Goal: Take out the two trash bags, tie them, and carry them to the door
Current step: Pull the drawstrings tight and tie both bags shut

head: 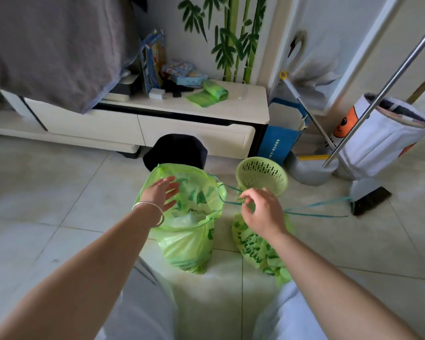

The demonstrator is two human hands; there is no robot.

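Two green trash bags stand on the tiled floor in front of me. The left bag [187, 231] is upright with its mouth wide open. My left hand [161, 192], fingers straight and spread, hovers over that mouth. The right bag [258, 251] lies lower and crumpled, partly hidden by my right hand [260, 212]. That hand has curled fingers and pinches a teal drawstring [228, 195] that loops from the left bag's rim. More teal string [317, 208] trails right across the floor.
An empty green slotted basket [261, 176] and a black bin [176, 150] stand just behind the bags. A white low cabinet [157, 121] carries a green bag roll [212, 93]. At right stand a dustpan [309, 170], a broom [368, 200], a metal pole [378, 96] and a white fabric hamper [383, 141].
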